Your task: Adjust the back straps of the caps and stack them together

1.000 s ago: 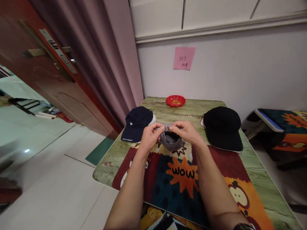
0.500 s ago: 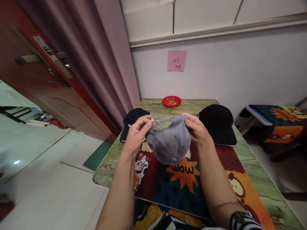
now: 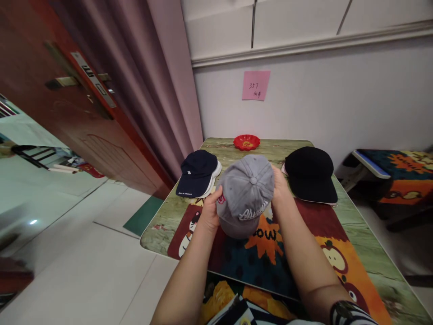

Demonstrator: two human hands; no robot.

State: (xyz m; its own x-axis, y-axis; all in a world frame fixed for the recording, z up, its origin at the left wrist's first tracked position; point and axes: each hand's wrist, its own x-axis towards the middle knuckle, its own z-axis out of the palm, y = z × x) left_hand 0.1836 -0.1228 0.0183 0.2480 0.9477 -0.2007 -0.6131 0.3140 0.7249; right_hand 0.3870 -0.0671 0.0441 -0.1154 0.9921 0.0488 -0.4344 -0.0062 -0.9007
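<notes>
A grey baseball cap [image 3: 248, 189] with white lettering on its front and a small pink patch on its side is held above the table, crown up and brim toward me. My left hand [image 3: 212, 208] grips its left side, thumb on the outside and the other fingers hidden. On the opposite side my right hand [image 3: 278, 184] holds the cap, its fingers mostly behind it. Left of the cap, a navy cap [image 3: 196, 172] lies on top of a white cap [image 3: 215, 177]. A black cap [image 3: 310, 174] rests at the right, with a pale edge showing beneath it.
A red scalloped dish [image 3: 246, 142] stands at the table's [image 3: 158, 232] far edge. A colourful mat [image 3: 243, 262] lies under my hands. Beyond are a wall with a pink note [image 3: 256, 85], a purple curtain [image 3: 162, 90], a wooden door [image 3: 111, 149] and a second table [image 3: 399, 167].
The grey cap has been turned round: its back strap faced up before, now its crown and lettered front show. My hands have shifted from the strap to the cap's sides. The view has moved slightly left.
</notes>
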